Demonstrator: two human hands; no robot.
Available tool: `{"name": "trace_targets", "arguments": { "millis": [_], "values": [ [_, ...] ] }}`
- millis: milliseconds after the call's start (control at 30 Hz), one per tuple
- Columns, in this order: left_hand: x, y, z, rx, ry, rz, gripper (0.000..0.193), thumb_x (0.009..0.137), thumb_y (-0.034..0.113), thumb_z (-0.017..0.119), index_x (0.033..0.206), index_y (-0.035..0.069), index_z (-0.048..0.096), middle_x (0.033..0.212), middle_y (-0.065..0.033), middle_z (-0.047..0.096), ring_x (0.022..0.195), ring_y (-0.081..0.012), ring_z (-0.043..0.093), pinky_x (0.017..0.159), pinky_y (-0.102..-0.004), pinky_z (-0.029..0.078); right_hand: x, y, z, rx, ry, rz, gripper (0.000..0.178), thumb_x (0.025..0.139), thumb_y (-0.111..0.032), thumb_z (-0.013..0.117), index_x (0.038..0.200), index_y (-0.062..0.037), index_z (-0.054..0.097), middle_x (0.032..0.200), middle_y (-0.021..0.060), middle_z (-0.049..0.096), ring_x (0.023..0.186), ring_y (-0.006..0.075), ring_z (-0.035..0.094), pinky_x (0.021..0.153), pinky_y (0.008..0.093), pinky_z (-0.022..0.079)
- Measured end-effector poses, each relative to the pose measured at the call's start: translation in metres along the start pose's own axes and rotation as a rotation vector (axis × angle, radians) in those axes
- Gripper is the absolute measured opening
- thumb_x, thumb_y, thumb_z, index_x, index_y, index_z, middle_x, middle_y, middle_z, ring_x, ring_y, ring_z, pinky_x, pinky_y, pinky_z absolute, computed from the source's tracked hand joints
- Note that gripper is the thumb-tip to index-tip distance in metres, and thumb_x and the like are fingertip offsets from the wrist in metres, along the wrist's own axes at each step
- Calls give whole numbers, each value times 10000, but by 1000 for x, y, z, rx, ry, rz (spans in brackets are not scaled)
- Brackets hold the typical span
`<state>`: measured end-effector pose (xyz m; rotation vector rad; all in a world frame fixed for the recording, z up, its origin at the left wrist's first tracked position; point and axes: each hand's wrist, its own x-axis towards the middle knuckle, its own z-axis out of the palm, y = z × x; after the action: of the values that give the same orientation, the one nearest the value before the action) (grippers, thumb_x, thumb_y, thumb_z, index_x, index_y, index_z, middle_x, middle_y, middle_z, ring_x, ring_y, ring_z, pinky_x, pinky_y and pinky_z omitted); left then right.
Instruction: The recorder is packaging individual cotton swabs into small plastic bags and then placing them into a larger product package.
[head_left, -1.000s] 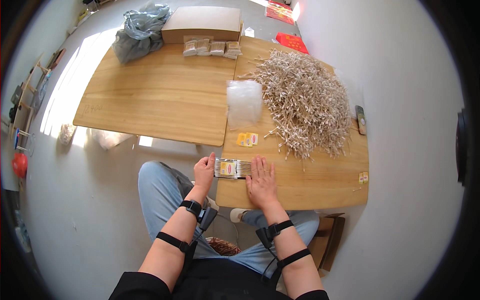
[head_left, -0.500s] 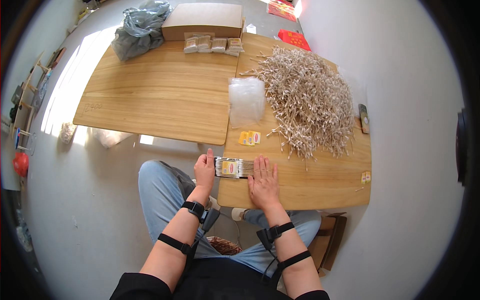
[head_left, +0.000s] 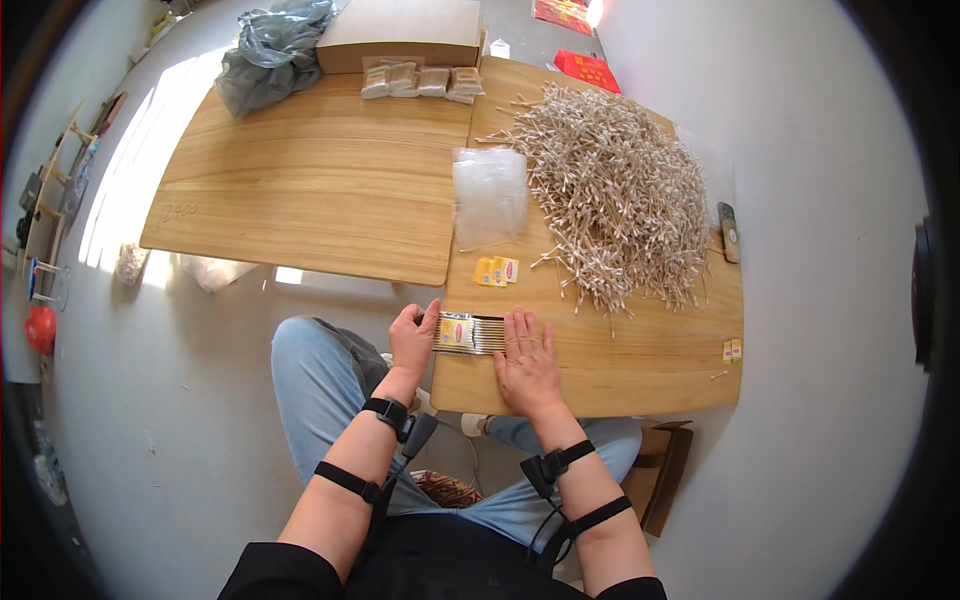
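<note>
A flat clear bag of cotton swabs [head_left: 470, 333], with the swabs in a row and a yellow and white card inside, lies at the near left edge of the right table. My left hand [head_left: 411, 340] grips its left end, thumb up along the edge. Across its right end my right hand [head_left: 528, 365] lies flat, fingers stretched out and pointing away from me. Just beyond the bag are several loose yellow and white cards [head_left: 496, 271]. Farther off sit a stack of clear plastic bags [head_left: 489, 197] and a large heap of loose cotton swabs [head_left: 620, 190].
Filled swab packs [head_left: 421, 80] lie at the back before a cardboard box [head_left: 402, 35], beside a grey plastic bag [head_left: 278, 55]. Small cards [head_left: 732, 350] and a dark phone-like object [head_left: 728, 232] are at the right edge. An open carton [head_left: 664, 475] stands below the table.
My left hand's thumb has bent in over the bag's left end. The bag appears slightly shifted under my hands. The whole view has tilted a little.
</note>
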<state>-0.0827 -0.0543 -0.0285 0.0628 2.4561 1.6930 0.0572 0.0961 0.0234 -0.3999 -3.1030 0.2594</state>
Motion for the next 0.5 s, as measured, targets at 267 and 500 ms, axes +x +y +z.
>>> {"name": "trace_targets", "arguments": {
  "millis": [267,500],
  "values": [
    [0,-8,2,-27,-11,-4,439,908,351,699,680,4,557,564,-8,493,563,-76,402,512,-276,380,10,-8,5,35,30,-45,638,945,-326,507,1474,-12,338,1545,149,327,1449,278,270,1188,504,141],
    [-1,1,1,-3,7,44,428,902,342,705,682,5,557,561,-30,504,555,-90,418,512,-284,389,11,-28,11,46,59,-8,632,942,-283,502,1467,23,329,1535,183,328,1444,318,271,1185,505,143]
  ]
}}
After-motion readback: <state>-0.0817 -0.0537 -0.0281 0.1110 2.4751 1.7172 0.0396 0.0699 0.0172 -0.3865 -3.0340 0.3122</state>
